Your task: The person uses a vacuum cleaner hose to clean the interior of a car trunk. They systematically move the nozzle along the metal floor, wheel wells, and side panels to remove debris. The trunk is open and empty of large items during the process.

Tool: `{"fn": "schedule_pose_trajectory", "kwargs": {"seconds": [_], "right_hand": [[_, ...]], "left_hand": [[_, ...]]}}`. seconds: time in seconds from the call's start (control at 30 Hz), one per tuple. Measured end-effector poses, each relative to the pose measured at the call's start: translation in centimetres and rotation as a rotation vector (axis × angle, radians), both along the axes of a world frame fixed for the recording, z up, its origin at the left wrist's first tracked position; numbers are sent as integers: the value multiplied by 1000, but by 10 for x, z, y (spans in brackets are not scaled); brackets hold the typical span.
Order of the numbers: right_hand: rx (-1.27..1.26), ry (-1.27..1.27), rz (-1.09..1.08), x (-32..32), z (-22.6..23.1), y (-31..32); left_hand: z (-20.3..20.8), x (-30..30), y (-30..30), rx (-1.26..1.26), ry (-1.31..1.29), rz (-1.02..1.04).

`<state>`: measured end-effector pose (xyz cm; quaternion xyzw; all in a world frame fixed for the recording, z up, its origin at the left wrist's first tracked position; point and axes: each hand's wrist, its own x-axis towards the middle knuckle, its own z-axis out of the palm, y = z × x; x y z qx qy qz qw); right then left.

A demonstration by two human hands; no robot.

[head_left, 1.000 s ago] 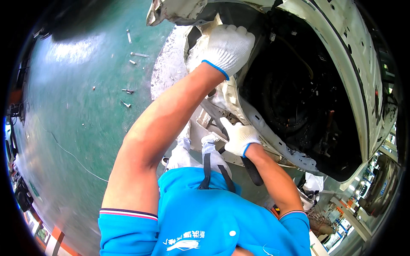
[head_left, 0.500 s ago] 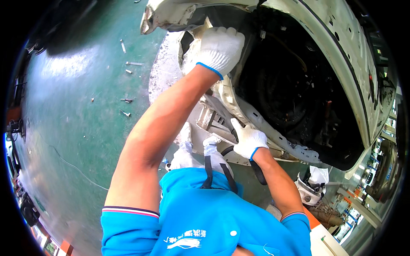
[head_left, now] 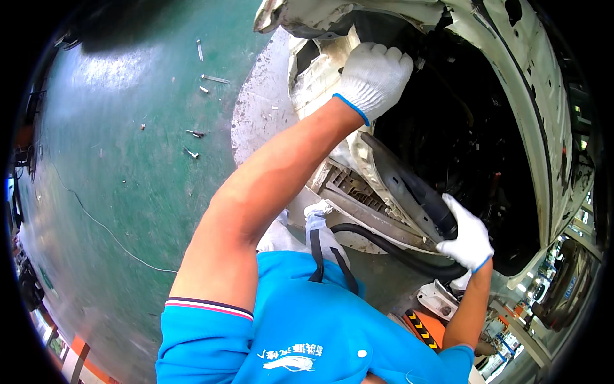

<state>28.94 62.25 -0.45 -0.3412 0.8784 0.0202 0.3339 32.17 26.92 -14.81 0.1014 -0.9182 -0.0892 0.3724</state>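
1. Head view: white car body (head_left: 553, 83), skin off along much of the rim, set about a large dark opening (head_left: 441, 115).
2. Torn sheet metal (head_left: 320, 80), one lot, bent and ragged, at the near left edge of the opening; attached, by its look.
3. Left hand (head_left: 377, 80), white glove, blue cuff; fingers curled into a fist at the upper end of the torn metal. What they enclose, if anything, cannot be told.
4. Right hand (head_left: 467, 237), matching glove; fingers closed around a black tube (head_left: 438, 214), which lies slantwise over the opening's lower edge.
5. Black hose (head_left: 396, 253), curving below the car edge toward the right hand; its join with the tube is hidden.
6. Work state, by judgement: stripping well advanced, the opening bared; the torn edge appears unfinished.
7. Loose metal pieces (head_left: 194, 134), several, scattered on the green floor (head_left: 128, 198); kind uncertain.
8. Obscured: the opening's interior, lost in shadow; the tube's far end, merging with dark metal; the left palm, turned away; the car's upper part, cut off by the frame.
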Motion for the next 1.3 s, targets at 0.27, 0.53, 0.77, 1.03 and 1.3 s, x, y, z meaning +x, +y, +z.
{"fn": "schedule_pose_trajectory", "kwargs": {"seconds": [0.27, 0.53, 0.77, 1.03, 1.3], "right_hand": [[-152, -240, -321, -122, -49, 29], [403, 41, 445, -135, -179, -106], [440, 29, 725, -136, -188, -152], [484, -631, 415, -214, -283, -184], [682, -1023, -87, -229, -308, -182]], "left_hand": [[0, 2, 1, -19, 29, 16], [3, -1, 0, -59, -21, 7], [-3, 0, -1, -25, -48, 67], [7, -5, 3, -4, -119, 58], [9, 4, 4, -11, -240, 106]]}}
